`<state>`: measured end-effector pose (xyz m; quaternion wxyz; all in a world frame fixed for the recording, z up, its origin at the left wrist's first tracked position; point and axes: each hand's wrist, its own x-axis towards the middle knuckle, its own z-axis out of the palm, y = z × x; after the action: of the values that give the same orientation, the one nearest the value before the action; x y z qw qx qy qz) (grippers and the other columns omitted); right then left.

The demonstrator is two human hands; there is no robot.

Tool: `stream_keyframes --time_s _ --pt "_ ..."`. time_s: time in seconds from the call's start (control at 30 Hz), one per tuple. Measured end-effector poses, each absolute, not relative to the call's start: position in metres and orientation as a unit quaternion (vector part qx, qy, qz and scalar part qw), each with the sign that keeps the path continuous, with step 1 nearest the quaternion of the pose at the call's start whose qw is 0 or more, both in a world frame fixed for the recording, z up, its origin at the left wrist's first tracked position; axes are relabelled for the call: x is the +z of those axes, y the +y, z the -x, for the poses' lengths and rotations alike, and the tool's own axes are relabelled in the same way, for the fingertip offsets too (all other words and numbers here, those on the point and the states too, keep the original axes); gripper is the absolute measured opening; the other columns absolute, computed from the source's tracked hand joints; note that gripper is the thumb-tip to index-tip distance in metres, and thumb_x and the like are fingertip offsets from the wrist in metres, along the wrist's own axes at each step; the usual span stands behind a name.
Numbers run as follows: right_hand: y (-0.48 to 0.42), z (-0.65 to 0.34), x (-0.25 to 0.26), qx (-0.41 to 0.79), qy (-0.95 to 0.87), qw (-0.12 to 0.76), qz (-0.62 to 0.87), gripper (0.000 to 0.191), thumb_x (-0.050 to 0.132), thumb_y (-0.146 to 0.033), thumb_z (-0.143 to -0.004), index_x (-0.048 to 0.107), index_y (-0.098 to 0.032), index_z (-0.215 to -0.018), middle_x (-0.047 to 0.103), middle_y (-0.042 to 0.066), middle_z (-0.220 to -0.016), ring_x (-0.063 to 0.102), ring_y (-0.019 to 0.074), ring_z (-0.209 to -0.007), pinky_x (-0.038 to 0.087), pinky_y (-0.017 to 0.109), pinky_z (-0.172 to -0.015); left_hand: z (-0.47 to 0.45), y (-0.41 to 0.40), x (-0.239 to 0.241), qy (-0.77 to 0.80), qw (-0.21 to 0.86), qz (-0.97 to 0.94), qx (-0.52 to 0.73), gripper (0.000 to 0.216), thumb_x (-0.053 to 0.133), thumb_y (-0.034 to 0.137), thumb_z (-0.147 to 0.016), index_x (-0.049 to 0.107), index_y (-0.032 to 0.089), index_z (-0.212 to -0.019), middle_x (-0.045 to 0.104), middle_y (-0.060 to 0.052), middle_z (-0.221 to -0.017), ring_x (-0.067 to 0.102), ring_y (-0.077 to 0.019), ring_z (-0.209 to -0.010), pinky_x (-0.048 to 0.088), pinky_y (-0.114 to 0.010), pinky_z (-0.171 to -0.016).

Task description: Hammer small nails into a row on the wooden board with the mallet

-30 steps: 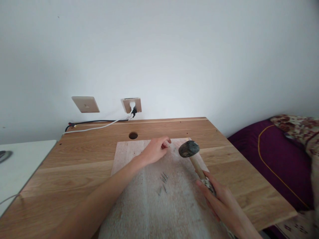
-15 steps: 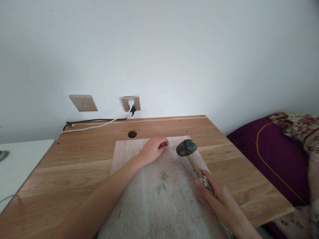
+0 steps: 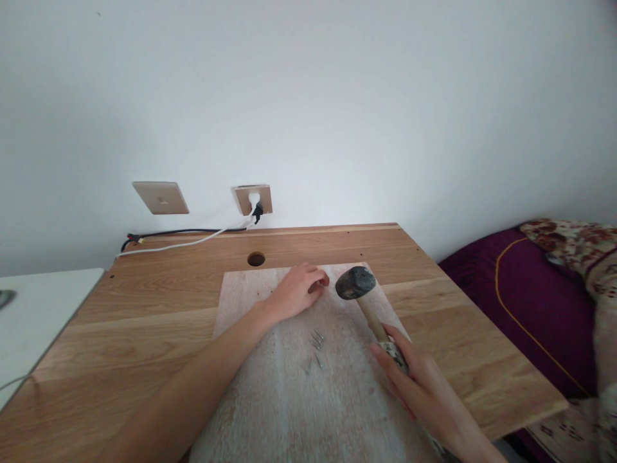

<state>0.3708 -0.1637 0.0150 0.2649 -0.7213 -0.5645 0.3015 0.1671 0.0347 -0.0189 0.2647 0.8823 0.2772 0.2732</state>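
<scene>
A pale worn board lies on the wooden desk. My left hand rests near the board's far edge with its fingers pinched together; what they pinch is too small to make out. My right hand grips the wooden handle of a hammer. The dark hammer head hangs just right of my left fingertips, a little above the board. Several loose nails lie on the board between my hands.
A round cable hole is in the desk behind the board. A wall socket holds plugs, with white and black cables running left along the desk's back edge. A white surface adjoins on the left, a purple bed on the right.
The hammer head has drifted left, closer to my left fingertips. My left hand's fingers have closed into a tighter pinch and stayed in place.
</scene>
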Motion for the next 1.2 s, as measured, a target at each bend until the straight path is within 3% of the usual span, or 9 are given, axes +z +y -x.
stream_keyframes --time_s 0.1,0.23,0.5,0.67,0.83,1.0,1.07,1.2 --pt "-0.157 -0.365 0.02 0.274 -0.579 0.272 0.718 0.054 0.047 -0.06 -0.097 0.067 -0.018 -0.122 0.062 -0.001 -0.057 0.069 0.0244 -0.062 0.052 0.03 -0.056 -0.168 0.035 -0.02 0.28 0.267 -0.881 0.272 0.014 0.069 0.008 -0.089 0.068 0.021 -0.094 0.073 -0.005 -0.097 0.067 -0.0239 -0.099 0.05 -0.038 -0.09" --pt "-0.149 -0.36 0.023 0.247 -0.598 0.282 0.708 0.051 0.048 -0.058 -0.096 0.07 -0.018 -0.119 0.075 0.006 -0.076 0.074 0.027 -0.074 0.057 0.035 -0.069 -0.17 0.035 -0.024 0.3 0.286 -0.867 0.275 0.028 0.067 0.004 -0.087 0.063 0.021 -0.109 0.074 -0.001 -0.091 0.07 -0.0186 -0.083 0.053 -0.033 -0.082" --pt "-0.145 -0.36 0.008 0.27 -0.613 0.251 0.699 0.051 0.046 -0.056 -0.101 0.063 -0.02 -0.132 0.079 0.012 -0.107 0.075 0.0319 -0.101 0.056 0.041 -0.087 -0.17 0.034 -0.023 0.312 0.31 -0.854 0.278 0.046 0.063 -0.003 -0.08 0.058 0.019 -0.12 0.077 -0.002 -0.092 0.072 -0.0184 -0.079 0.054 -0.03 -0.076" --pt "-0.144 -0.358 0.007 0.283 -0.608 0.239 0.702 0.05 0.043 -0.056 -0.101 0.062 -0.02 -0.13 0.08 0.01 -0.099 0.076 0.0312 -0.095 0.056 0.04 -0.081 -0.17 0.036 -0.022 0.313 0.31 -0.856 0.272 0.05 0.06 -0.004 -0.079 0.057 0.019 -0.124 0.076 -0.002 -0.091 0.072 -0.0183 -0.079 0.055 -0.03 -0.076" --pt "-0.148 -0.36 0.008 0.269 -0.602 0.254 0.707 0.052 0.047 -0.058 -0.1 0.063 -0.019 -0.129 0.079 0.012 -0.11 0.075 0.0322 -0.105 0.057 0.041 -0.087 -0.156 0.033 -0.007 0.293 0.276 -0.88 0.251 0.029 0.063 0.004 -0.082 0.063 0.017 -0.109 0.071 -0.007 -0.103 0.07 -0.0204 -0.084 0.056 -0.033 -0.077" --pt "-0.156 -0.361 0.012 0.265 -0.583 0.284 0.713 0.051 0.049 -0.061 -0.099 0.069 -0.02 -0.123 0.07 0.002 -0.064 0.075 0.0285 -0.075 0.057 0.034 -0.064 -0.14 0.0 0.018 0.158 0.23 -0.943 0.181 0.016 0.07 0.006 -0.085 0.068 0.022 -0.086 0.073 -0.003 -0.094 0.071 -0.0223 -0.095 0.054 -0.033 -0.086" --pt "-0.158 -0.361 0.013 0.259 -0.579 0.293 0.716 0.052 0.05 -0.062 -0.097 0.07 -0.02 -0.12 0.065 0.0 -0.058 0.073 0.0273 -0.069 0.057 0.033 -0.063 -0.141 -0.015 0.022 0.099 0.171 -0.967 0.159 0.017 0.07 0.007 -0.089 0.068 0.022 -0.083 0.075 -0.003 -0.089 0.071 -0.0224 -0.097 0.053 -0.034 -0.088" --pt "-0.161 -0.362 0.014 0.274 -0.577 0.295 0.711 0.05 0.05 -0.061 -0.097 0.069 -0.02 -0.12 0.074 0.003 -0.071 0.075 0.0274 -0.077 0.059 0.033 -0.07 -0.145 -0.032 0.02 0.072 0.067 -0.986 0.136 0.024 0.069 0.004 -0.09 0.066 0.021 -0.074 0.075 -0.003 -0.08 0.072 -0.022 -0.084 0.053 -0.034 -0.077"
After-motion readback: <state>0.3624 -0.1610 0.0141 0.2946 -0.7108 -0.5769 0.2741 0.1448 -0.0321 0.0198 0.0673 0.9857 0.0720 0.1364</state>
